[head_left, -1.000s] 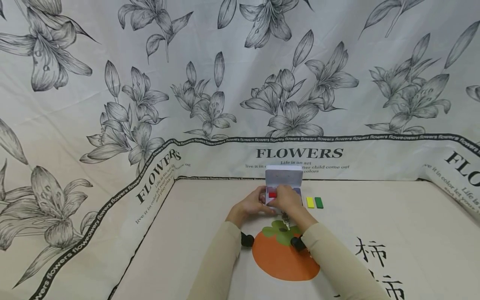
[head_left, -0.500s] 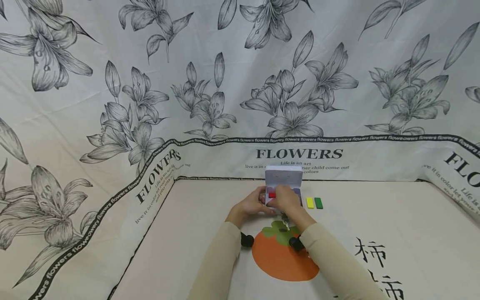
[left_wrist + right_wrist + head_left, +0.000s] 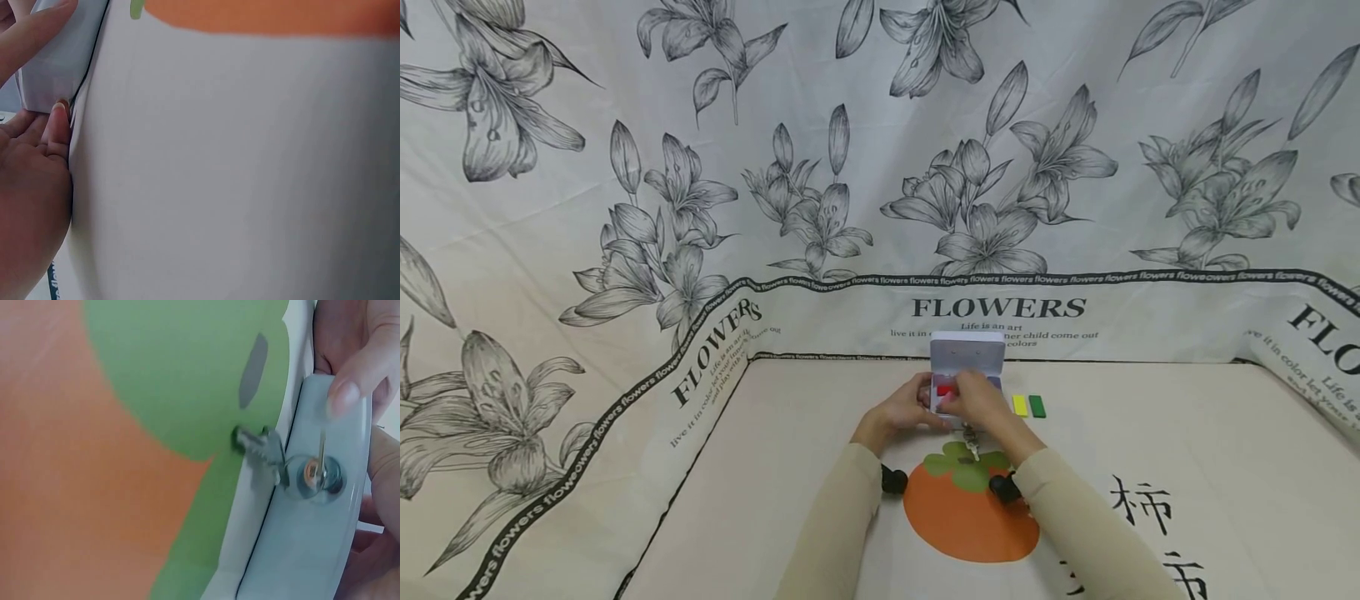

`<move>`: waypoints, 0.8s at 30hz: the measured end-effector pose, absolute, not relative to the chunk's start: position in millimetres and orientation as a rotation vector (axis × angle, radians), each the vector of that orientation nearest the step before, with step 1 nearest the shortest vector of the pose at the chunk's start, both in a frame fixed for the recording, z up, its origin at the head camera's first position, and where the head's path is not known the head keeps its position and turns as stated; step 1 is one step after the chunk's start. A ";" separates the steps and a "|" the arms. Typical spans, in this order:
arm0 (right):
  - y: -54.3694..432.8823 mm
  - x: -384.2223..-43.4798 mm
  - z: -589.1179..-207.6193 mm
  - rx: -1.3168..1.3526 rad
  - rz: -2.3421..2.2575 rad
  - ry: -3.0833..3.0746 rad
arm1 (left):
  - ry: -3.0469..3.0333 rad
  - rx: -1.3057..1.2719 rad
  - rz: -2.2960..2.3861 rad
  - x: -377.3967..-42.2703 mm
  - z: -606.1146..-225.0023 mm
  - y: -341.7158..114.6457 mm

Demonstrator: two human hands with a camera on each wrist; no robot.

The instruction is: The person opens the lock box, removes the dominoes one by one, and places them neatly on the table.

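Observation:
A small white cash box point(image 3: 967, 352) stands at the back of the table with its lid raised. My left hand point(image 3: 904, 406) grips its left front corner, with the thumb point(image 3: 40, 34) on the front wall. My right hand point(image 3: 981, 402) reaches inside, its fingertips beside a red block point(image 3: 945, 389). Whether they pinch the block is hidden. In the right wrist view, a key point(image 3: 322, 453) sits in the box's front lock, and a ring with more keys point(image 3: 262, 450) hangs from it. Only part of my right hand point(image 3: 381, 469) shows there.
Just right of the box lie a yellow block point(image 3: 1019, 406) and a green block point(image 3: 1037, 406). The light tablecloth point(image 3: 790, 417) bears a printed orange persimmon point(image 3: 970, 525) in front. A flower-print cloth point(image 3: 820, 317) rises behind the box.
My right hand and forearm have shifted slightly to the right, the fingers still in the box. The left hand and the box have stayed in place.

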State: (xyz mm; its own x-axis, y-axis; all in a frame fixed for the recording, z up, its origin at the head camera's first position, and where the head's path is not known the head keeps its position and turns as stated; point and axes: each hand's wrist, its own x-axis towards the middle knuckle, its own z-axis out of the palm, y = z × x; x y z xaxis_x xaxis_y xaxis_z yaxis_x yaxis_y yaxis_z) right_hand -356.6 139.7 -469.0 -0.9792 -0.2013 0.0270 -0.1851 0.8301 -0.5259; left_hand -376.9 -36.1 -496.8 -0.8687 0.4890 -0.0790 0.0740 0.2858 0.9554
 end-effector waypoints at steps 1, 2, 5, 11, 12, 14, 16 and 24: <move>141.2 -356.4 -469.2 -0.318 -0.857 2.976 | 2.205 0.505 1.605 -376.6 -496.6 -36.1; 142.7 -356.4 -469.5 -0.325 -0.857 2.979 | 2.208 0.500 1.599 -376.5 -496.4 -36.1; 146.2 -355.5 -469.8 -0.351 -0.854 2.993 | 2.213 0.495 1.592 -376.8 -496.6 -36.1; 150.2 -355.7 -471.0 -0.415 -0.894 3.005 | 2.224 0.496 1.588 -377.5 -497.2 -35.9; 150.8 -355.9 -471.1 -0.423 -0.897 3.010 | 2.227 0.495 1.582 -377.2 -497.1 -35.9; 151.8 -356.2 -471.2 -0.440 -0.897 3.017 | 2.228 0.495 1.577 -376.8 -497.0 -35.9; 152.5 -356.6 -471.4 -0.451 -0.905 3.018 | 2.228 0.495 1.576 -376.5 -496.4 -35.9; 156.3 -357.8 -472.0 -0.487 -0.958 3.024 | 2.220 0.506 1.580 -377.6 -496.0 -35.7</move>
State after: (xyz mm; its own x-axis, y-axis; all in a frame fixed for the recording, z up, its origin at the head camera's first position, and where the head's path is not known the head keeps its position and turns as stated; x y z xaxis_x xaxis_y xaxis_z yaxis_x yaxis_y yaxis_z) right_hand -357.8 156.3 -472.0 -0.9517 -0.2653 0.1544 -0.3058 0.7759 -0.5518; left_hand -377.6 -35.7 -496.0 -0.8680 0.4887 -0.0882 0.0767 0.3073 0.9485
